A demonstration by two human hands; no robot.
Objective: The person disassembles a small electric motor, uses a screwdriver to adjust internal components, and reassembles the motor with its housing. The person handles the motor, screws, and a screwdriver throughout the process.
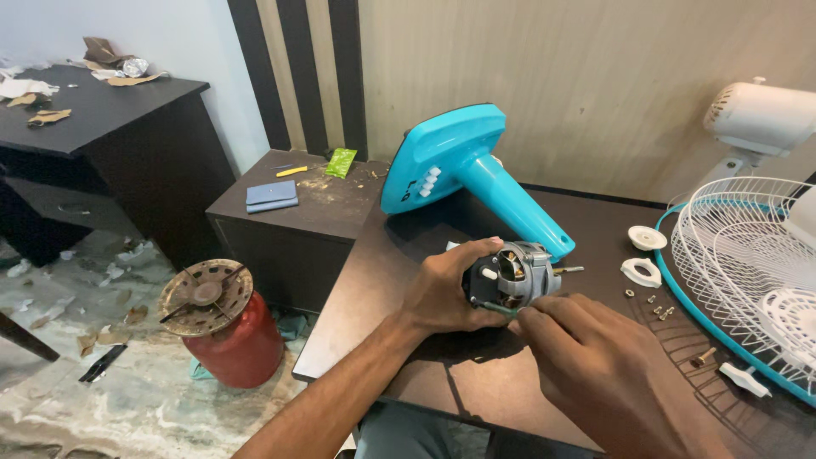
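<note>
We see the left hand (pixel 442 293) wrapped around a grey fan motor (pixel 512 275), fingers clenched on its near end, holding it just above the dark table (pixel 408 280). The right hand (pixel 595 365) pinches a thin green-tipped tool (pixel 500 309) against the motor's underside, fingers closed on it. The motor's shaft (pixel 568 270) points right, toward the blue fan stand (pixel 476 174), which lies tilted just behind the motor. Further right we find a white cap (pixel 647 237), a white bracket (pixel 641 272) and a few loose screws (pixel 660 311) on the table, near the white fan grille (pixel 748 272) with its blue rim. On the floor to the left stands a red gas cylinder (pixel 229 340) with a burner on top.
</note>
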